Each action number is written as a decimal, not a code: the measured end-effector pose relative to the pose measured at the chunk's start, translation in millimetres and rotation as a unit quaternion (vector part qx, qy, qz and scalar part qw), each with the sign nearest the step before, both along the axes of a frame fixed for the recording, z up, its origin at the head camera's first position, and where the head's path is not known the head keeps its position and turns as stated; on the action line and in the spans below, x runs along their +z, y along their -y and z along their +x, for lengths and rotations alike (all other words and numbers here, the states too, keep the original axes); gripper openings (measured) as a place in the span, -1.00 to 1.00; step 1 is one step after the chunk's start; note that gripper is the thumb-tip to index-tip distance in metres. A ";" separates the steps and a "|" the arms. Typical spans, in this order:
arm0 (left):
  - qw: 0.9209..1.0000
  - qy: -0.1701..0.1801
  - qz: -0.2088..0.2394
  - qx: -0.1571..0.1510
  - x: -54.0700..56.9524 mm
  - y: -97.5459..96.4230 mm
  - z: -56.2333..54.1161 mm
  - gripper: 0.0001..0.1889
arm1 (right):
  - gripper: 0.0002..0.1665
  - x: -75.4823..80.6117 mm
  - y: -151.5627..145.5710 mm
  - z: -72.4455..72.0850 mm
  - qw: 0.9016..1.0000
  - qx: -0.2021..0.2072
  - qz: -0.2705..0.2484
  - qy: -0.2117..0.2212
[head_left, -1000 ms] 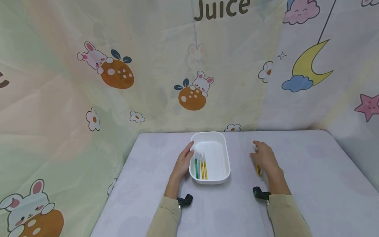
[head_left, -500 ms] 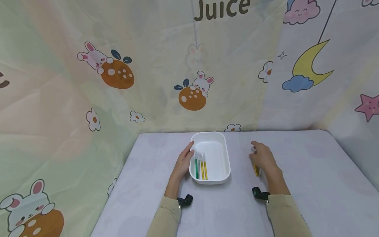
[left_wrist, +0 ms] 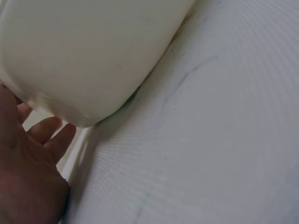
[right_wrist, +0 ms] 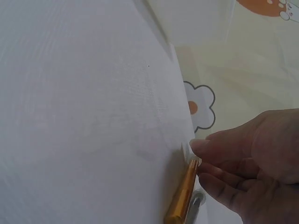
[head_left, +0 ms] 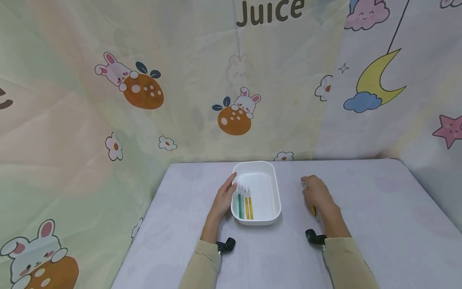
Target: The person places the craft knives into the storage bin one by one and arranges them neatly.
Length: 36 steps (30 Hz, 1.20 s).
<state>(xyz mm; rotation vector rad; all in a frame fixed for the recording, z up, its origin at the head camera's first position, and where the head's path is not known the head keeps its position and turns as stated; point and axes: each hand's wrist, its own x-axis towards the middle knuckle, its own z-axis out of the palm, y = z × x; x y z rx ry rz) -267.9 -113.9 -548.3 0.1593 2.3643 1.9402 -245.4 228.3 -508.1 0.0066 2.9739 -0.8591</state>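
A white rectangular tray (head_left: 267, 192) stands mid-table, with several slim pens (head_left: 246, 206) in green, silver and gold side by side along its left half. My left hand (head_left: 221, 202) holds the tray's left rim. In the left wrist view, its fingers (left_wrist: 60, 140) touch the tray's outer wall. To the right of the tray, my right hand (head_left: 319, 194) pinches a gold pen (right_wrist: 183, 193) near its pale tip, between thumb and fingers. A silver-grey pen (right_wrist: 195, 207) lies alongside it; whether this one is gripped too I cannot tell. The palm hides much of both pens in the head view.
A pale cloth covers the table (head_left: 274, 257). Behind it hangs a patterned backdrop (head_left: 195, 120) with rabbits, flowers and a moon, meeting the table's back edge. A black wrist camera (head_left: 226, 244) sits on the left wrist, another black wrist camera (head_left: 315, 237) on the right.
My right hand has shifted a little left and towards me, its fingertips closing in on the pens. The left hand, the tray and the pens in it have stayed put.
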 end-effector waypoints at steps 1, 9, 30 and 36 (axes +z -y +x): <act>1.000 0.002 0.000 0.001 -0.2 0.1 0.3 -0.53 | -0.47 -0.2 1.0 0.4 1.000 0.005 0.005 -0.003; 1.000 0.000 -0.002 0.000 -1.7 0.2 0.8 -0.52 | -0.50 -2.7 7.4 2.8 1.000 0.007 0.008 0.005; 1.000 0.000 -0.006 0.003 -1.6 -0.2 -0.5 -0.53 | -0.42 -5.6 9.0 -1.6 0.998 -0.004 -0.048 0.042; 1.000 -0.001 -0.006 0.003 -0.5 -0.2 -0.2 -0.53 | -0.38 -6.2 9.9 -3.9 0.997 -0.014 -0.065 0.039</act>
